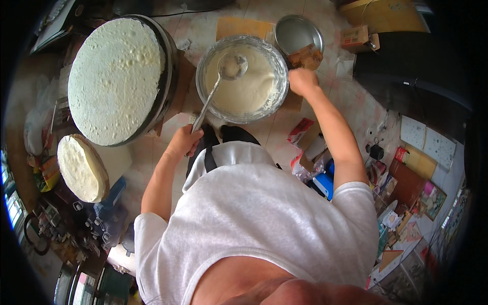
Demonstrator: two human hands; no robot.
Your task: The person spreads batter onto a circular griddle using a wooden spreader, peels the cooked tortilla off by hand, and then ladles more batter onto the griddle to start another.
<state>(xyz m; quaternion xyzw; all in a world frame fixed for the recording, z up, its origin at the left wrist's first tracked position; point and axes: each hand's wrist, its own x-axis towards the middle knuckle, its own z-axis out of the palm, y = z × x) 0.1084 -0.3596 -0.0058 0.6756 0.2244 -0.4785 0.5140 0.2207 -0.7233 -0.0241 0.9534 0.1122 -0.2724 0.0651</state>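
Note:
My left hand (pixel 184 140) grips the handle of a metal ladle (pixel 232 66), whose bowl rests in pale batter (pixel 249 91) inside a large metal basin (pixel 201 100). At the basin's right rim is my right hand (pixel 304 81), its fingers curled; whether they pinch the rim is hidden. A thin sheet of batter with bubbles (pixel 114 82) covers most of a round griddle (pixel 164 97) on the left. Below the griddle, a stack of pale, round flatbreads (pixel 81 169) lies on a round support.
A round metal pan (pixel 299 34) stands behind the basin on the right, with a brown block (pixel 306 57) at its near edge. Cardboard (pixel 244 27) lies behind the basin. Packets and a blue item (pixel 324 181) are near my right elbow; water jugs (pixel 110 221) stand at lower left.

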